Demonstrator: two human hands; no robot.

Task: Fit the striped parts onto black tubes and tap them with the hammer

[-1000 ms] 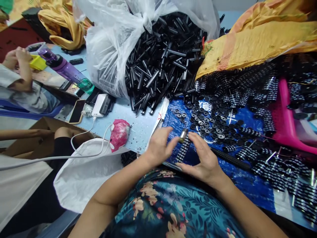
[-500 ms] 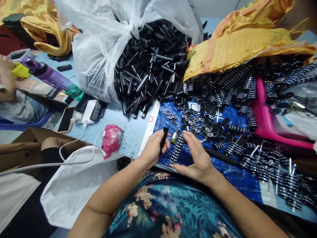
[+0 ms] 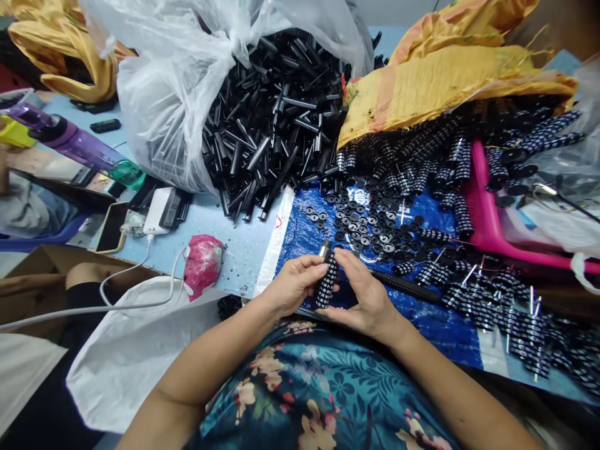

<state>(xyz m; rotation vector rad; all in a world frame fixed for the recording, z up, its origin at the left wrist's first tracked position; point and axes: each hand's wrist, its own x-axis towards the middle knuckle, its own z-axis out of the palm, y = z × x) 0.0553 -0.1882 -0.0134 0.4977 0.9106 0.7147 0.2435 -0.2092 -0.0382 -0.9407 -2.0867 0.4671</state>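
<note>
Left hand (image 3: 297, 281) pinching and right hand (image 3: 370, 306) gripping end-to-end a patterned tube (image 3: 327, 287), probably light and stiff, best held by its ends.

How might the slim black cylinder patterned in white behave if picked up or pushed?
The cylinder would probably feel stiff: its outline looks straight beside the right hand. Its rounded sides suggest it could roll if laid lengthwise.
</note>
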